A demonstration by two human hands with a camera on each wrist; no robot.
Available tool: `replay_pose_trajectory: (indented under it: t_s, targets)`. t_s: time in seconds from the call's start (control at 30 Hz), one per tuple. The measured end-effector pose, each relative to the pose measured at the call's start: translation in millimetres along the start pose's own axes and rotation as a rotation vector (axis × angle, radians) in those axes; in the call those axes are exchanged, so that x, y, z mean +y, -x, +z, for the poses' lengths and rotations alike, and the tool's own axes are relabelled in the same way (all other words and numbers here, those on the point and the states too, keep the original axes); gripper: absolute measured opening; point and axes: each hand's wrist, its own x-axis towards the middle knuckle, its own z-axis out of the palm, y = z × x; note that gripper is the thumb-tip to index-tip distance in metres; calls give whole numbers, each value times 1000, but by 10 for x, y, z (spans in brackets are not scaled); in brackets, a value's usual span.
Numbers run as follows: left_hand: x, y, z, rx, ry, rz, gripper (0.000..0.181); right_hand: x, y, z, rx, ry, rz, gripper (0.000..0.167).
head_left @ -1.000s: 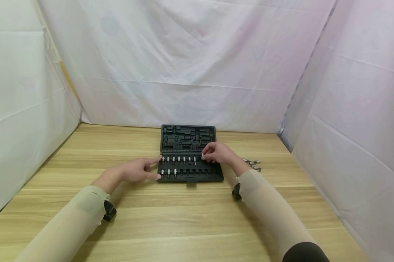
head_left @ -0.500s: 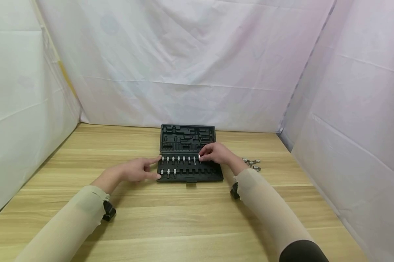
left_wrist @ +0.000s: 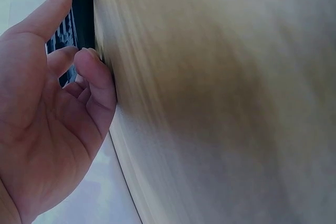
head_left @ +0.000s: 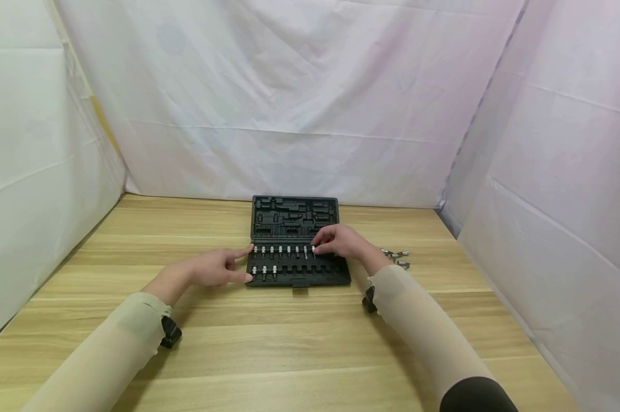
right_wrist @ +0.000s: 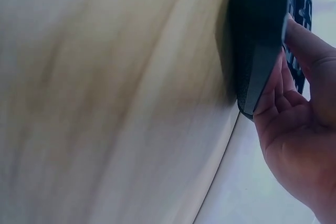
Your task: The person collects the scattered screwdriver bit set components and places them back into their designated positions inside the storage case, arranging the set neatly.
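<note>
Metal silver bit socket (head_left: 313,248) is lying near-far in far row of open black plastic case (head_left: 330,281); right hand (head_left: 343,241), nearer, is pinching it from right; left hand (head_left: 217,267), unclenched, is touching case's left edge.

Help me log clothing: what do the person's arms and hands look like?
The left hand and right hand are gloveless. The left sleeve and right sleeve are pale cream with uneven cuffs. A small black device sits at each cuff. Black material shows farther up the right sleeve.
</note>
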Motion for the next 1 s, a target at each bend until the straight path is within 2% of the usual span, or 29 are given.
replay_pose_trajectory:
  t_s: [0.5, 0.8, 1.0]
  targets:
    - [-12, -7, 28, 0, -16, 5, 96, -53, 11, 24, -12, 90, 36, 20]
    - [1, 22, -22, -2, -20, -2, 95, -105, -33, -18, -29, 157, -5, 21]
    - [10, 14, -14, -1, -21, 3, 96, -61, -21, -25, -33, 131, 4, 21]
